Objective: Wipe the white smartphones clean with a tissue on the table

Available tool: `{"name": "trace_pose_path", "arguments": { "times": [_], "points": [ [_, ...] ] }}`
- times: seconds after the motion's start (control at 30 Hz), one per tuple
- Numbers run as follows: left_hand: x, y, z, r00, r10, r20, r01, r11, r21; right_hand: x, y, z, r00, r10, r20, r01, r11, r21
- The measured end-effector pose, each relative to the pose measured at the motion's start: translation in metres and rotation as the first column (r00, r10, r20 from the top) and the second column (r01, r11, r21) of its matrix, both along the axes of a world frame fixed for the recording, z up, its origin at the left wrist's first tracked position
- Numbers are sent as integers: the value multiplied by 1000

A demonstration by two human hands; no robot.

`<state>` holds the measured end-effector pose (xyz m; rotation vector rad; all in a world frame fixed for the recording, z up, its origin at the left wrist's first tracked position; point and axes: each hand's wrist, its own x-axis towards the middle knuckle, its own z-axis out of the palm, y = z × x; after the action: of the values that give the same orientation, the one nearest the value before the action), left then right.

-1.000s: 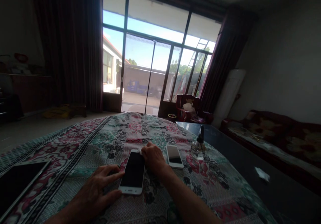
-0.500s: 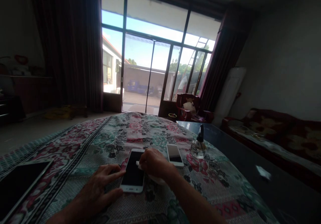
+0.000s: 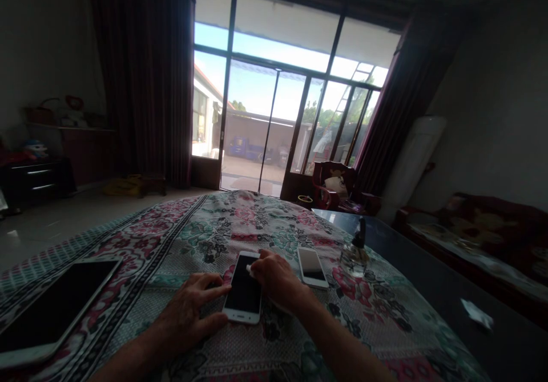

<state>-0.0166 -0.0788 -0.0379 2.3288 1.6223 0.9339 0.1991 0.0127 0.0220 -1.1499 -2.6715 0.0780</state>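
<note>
A white smartphone (image 3: 243, 293) with a dark screen lies flat on the flowered tablecloth (image 3: 214, 348). At its left edge my left hand (image 3: 194, 308) rests with fingers apart, the fingertips touching the phone's side. My right hand (image 3: 276, 279) is closed on a small white wad, a tissue or cloth (image 3: 249, 269), pressed against the upper part of the screen. A smaller white phone (image 3: 312, 268) lies just right of that hand. Further right stands a clear spray bottle (image 3: 355, 256) with a black top.
A white tablet (image 3: 55, 308) lies at the left of the table. To the right, a dark glossy table (image 3: 428, 279) bears a crumpled white paper (image 3: 477, 313). Beyond are a wooden armchair (image 3: 336, 185), a sofa (image 3: 479, 228) and glass doors (image 3: 261, 125).
My view has turned left, so everything sits further right and more of the tablet shows. The right hand stays on the upper screen with the white wad; the left hand keeps at the phone's edge.
</note>
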Motion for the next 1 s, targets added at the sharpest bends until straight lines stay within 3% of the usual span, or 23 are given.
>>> {"name": "trace_pose_path", "arguments": {
  "times": [0.2,0.3,0.43,0.57,0.73,1.0],
  "points": [
    [0,1,-1,1000,-16,12,16,999,31,-5,-21,15,995,96,16,-90,974,-210],
    [0,0,-2,1000,-10,14,10,1000,24,-6,-14,10,998,62,8,-60,988,-140],
    [1,-1,-1,1000,-3,18,4,1000,-4,-7,6,-5,994,-105,-38,106,994,6],
    [1,0,0,1000,0,22,0,1000,0,-10,24,-14,981,-182,-66,185,982,38],
    [2,0,-1,1000,-7,23,6,1000,27,-13,32,-15,986,-160,-49,163,985,64],
    [3,-1,0,1000,1,11,-1,1000,25,-15,12,-10,1000,-9,-14,10,1000,29]
  ]
}}
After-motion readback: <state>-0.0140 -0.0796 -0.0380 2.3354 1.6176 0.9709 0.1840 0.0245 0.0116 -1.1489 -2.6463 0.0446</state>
